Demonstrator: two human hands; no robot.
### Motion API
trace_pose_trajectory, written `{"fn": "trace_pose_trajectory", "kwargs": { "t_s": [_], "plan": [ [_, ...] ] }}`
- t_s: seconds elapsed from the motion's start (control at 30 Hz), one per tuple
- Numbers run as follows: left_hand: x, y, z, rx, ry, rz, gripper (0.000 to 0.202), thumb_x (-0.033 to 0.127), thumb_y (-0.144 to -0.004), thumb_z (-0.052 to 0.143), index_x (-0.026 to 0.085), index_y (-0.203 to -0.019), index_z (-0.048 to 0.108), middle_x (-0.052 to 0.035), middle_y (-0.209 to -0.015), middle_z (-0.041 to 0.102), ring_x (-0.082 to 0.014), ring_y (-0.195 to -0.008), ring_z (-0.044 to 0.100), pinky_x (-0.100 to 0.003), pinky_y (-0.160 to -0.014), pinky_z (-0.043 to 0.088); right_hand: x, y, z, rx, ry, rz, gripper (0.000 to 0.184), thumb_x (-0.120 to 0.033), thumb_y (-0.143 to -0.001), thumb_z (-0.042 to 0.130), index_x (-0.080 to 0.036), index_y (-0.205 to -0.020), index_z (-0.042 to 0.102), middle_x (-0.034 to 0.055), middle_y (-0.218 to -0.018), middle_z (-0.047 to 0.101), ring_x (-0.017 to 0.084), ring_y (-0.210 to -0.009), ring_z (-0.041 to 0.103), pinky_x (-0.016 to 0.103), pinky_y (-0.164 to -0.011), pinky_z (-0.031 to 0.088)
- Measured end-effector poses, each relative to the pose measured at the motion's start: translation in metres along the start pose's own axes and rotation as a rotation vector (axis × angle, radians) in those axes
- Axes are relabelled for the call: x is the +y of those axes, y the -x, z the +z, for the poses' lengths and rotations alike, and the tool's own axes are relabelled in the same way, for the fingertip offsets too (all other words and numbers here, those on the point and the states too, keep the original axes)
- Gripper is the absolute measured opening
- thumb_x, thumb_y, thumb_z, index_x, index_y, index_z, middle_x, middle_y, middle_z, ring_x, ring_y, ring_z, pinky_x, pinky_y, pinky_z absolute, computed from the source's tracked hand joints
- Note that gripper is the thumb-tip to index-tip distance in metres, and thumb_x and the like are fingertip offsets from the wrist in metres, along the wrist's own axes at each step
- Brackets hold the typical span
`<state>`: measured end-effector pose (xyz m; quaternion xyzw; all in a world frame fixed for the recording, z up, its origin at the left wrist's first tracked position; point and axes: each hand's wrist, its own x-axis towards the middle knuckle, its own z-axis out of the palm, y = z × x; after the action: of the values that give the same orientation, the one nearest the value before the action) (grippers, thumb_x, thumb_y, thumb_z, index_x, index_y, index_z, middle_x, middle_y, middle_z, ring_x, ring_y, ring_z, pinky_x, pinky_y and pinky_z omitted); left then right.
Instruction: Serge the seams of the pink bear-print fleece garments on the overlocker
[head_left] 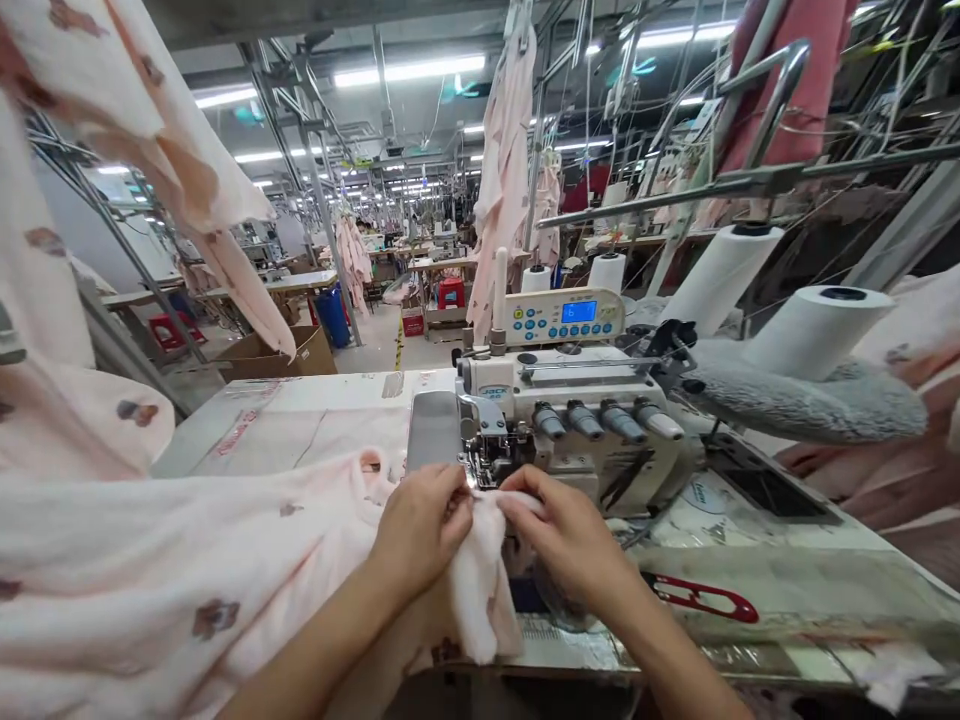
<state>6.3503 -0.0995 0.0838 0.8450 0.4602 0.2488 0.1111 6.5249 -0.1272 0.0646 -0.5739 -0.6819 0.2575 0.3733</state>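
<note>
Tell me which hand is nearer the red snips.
Right. The right hand pinches the fabric just left of the snips; the left hand pinches it farther left.

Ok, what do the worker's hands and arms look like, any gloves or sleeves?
The left hand and right hand are bare: no gloves, no rings showing. The left forearm and right forearm are uncovered to the picture's edge, with no sleeve, watch or bracelet visible.
</note>
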Motion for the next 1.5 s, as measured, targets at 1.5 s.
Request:
{"fn": "trace_pose_trajectory", "kwargs": {
  "t_s": [1.5],
  "plan": [
    [0.016,0.073,0.02,0.279,-0.091,0.489,0.013,0.009,-0.086,0.044,0.015,-0.087,0.055,-0.0013,-0.065,0.055,-0.0144,-0.063,0.045,-0.028,-0.06,0.036,0.006,0.051,0.063,0.047,-0.894,0.171,0.046,-0.059,-0.082,0.049,-0.017,-0.067,0.055,-0.002,-0.062,0.047,0.014,-0.063,0.044,0.023,-0.061,0.039]
  ]
}}
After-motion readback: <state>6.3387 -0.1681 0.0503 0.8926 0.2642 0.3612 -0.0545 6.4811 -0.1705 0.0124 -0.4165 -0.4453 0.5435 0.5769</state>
